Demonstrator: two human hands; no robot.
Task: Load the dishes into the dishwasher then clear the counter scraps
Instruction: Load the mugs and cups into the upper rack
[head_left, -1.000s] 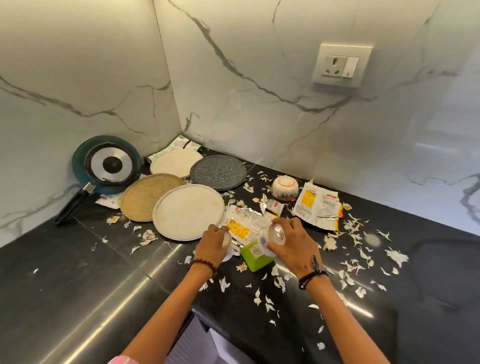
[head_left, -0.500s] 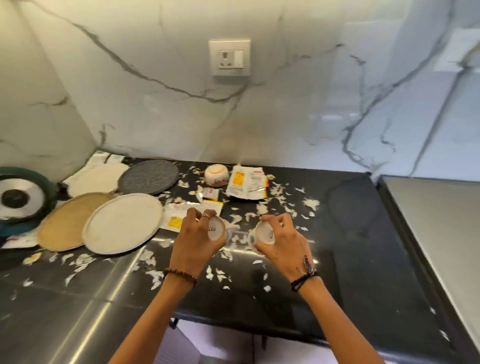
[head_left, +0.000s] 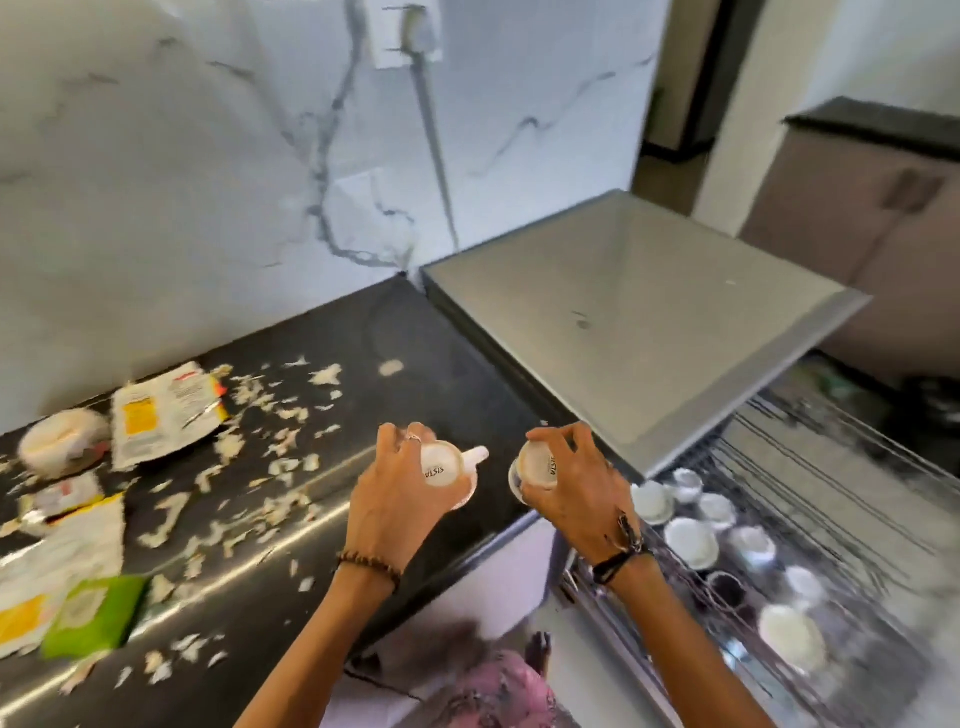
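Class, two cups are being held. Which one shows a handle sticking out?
The cup in the left hand: the left cup has a white handle jutting right. The right cup, in the right hand, shows none.

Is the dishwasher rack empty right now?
No, the pulled-out rack already holds several white cups, while the left hand and right hand each hold another cup.

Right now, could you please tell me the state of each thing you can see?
left hand: grips an upturned cup
right hand: grips a second cup
dishwasher rack: pulled out, part loaded with white cups
bowl: upside down on the counter
packets: torn open, flat
scraps: scattered, uncleared
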